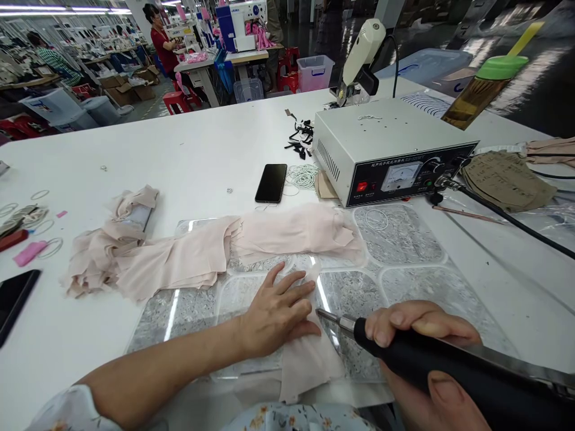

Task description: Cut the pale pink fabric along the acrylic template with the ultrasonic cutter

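Observation:
My left hand [281,308] lies with fingers spread on a narrow pale pink piece of fabric [309,362], pressing it to a grey marbled mat under a clear sheet [350,293]. Wrapped around the thick black handle of an ultrasonic hand tool [417,353] is my right hand [426,323]. The tool's metal tip points left and sits at the fabric's right edge, close to my left fingers; whether it touches is unclear. Beyond my left hand are a flat stack of pale pink fabric pieces [296,233] and another stack [179,257] to its left.
A grey control box [395,149] with a dial and black cable [507,209] stands at the back right. Near it lie a phone [271,183], elastic cords [303,176] and a tilted drink bottle [480,90]. A bunched fabric pile [108,245] is at left. A co-worker [164,51] is far off.

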`<state>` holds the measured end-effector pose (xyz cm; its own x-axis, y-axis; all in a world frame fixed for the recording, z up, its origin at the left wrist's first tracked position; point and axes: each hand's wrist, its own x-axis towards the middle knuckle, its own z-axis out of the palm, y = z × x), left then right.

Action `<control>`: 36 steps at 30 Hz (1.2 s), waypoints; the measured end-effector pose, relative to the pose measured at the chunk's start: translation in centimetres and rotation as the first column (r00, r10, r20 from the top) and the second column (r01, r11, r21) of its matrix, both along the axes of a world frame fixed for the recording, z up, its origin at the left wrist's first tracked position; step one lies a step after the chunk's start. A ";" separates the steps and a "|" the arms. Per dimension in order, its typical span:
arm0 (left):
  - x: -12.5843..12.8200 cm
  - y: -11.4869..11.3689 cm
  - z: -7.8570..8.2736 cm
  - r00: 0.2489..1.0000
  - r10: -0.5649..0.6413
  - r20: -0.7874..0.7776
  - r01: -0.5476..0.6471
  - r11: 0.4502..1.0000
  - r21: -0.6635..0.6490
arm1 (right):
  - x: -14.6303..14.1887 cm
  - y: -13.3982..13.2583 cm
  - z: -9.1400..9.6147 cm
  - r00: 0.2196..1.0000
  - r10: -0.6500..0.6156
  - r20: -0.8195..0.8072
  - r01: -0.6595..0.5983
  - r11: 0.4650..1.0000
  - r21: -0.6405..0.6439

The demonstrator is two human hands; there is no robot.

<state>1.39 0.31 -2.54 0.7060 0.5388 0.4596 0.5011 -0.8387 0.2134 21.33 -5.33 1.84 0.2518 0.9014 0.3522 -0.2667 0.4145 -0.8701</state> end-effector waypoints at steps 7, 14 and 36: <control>-0.2 0.0 0.2 1.000 -0.002 -0.025 0.002 1.000 0.003 | 0.2 -0.1 -0.1 1.000 0.003 -0.012 -0.003 1.000 -0.014; -0.2 0.0 0.3 0.997 -0.009 -0.073 0.009 1.000 -0.003 | 0.1 -0.1 0.1 1.000 -0.005 -0.018 0.005 0.999 -0.033; -0.5 0.1 -0.1 0.995 -0.023 -0.097 0.030 0.997 0.070 | 0.2 0.2 0.1 1.000 -0.002 0.010 0.002 1.000 -0.010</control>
